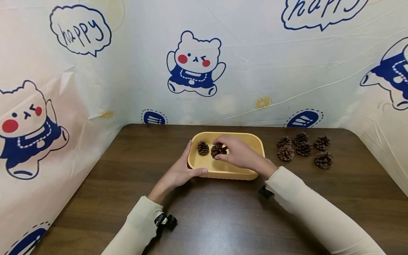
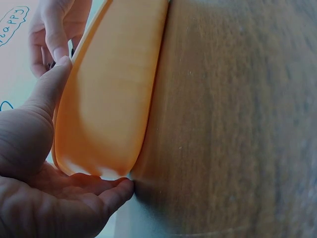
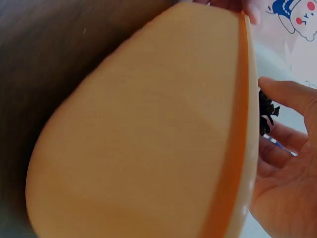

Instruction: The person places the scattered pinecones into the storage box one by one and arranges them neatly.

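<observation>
A yellow rectangular bin (image 1: 232, 175) with rounded corners sits on the table. My left hand (image 1: 181, 171) grips its left end, thumb over the front rim and fingers along the outer side; the left wrist view shows the thumb on the rim and fingertips by the lower edge. My right hand (image 1: 239, 153) reaches over the bin and holds a brown pine cone (image 1: 218, 151) between thumb and fingers. In the right wrist view that pine cone (image 3: 268, 111) shows dark, partly hidden behind the rim. Another pine cone (image 1: 203, 148) lies in the bin's left part.
Several pine cones (image 1: 304, 148) lie grouped on the brown wooden table (image 1: 127, 191) to the right of the bin. A printed cloth (image 1: 245, 63) with cartoon bears hangs behind the table and along both sides.
</observation>
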